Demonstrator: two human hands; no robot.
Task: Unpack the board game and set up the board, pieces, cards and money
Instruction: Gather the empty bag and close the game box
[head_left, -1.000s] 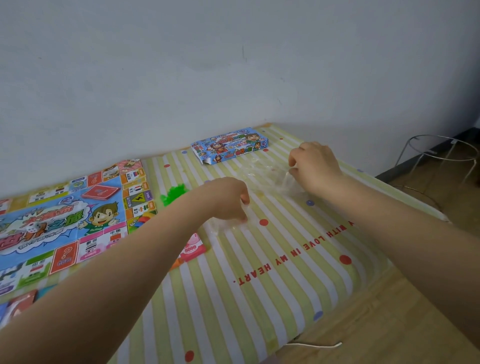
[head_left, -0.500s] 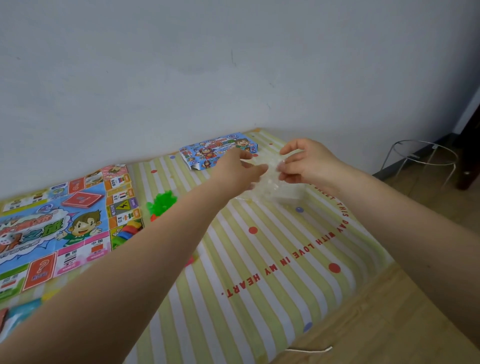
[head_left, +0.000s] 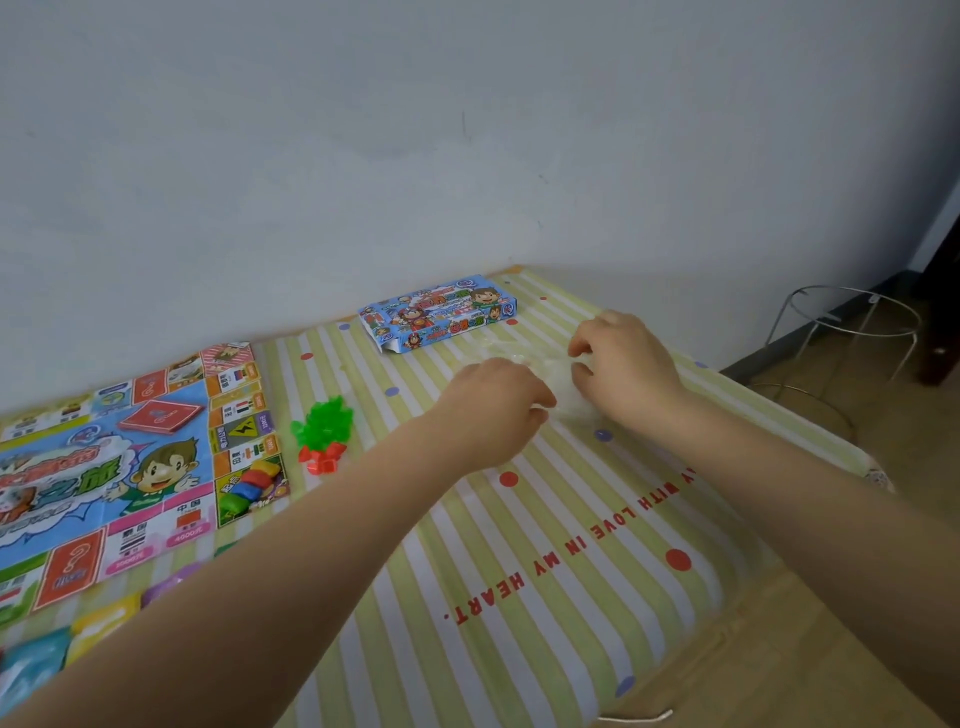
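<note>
- Left hand (head_left: 493, 402) and right hand (head_left: 621, 358) both pinch a crumpled clear plastic bag (head_left: 558, 382) near the tabletop's far right corner, beside the game box (head_left: 439, 314).
- Board (head_left: 119, 467) lies at the left edge.
- Risk: a sharp tug could tear the bag, scattering anything inside off the right edge.

Both bare forearms reach out from the lower corners and converge ahead. The left hand (head_left: 493, 405) is knuckles-up, fingers curled under with the tips pointing right. The right hand (head_left: 621, 364) sits just beside it, slightly farther out, back of the hand up, fingers bent down and thumb tucked toward the left hand. Fingertips nearly meet; each grip looks pinched.
</note>
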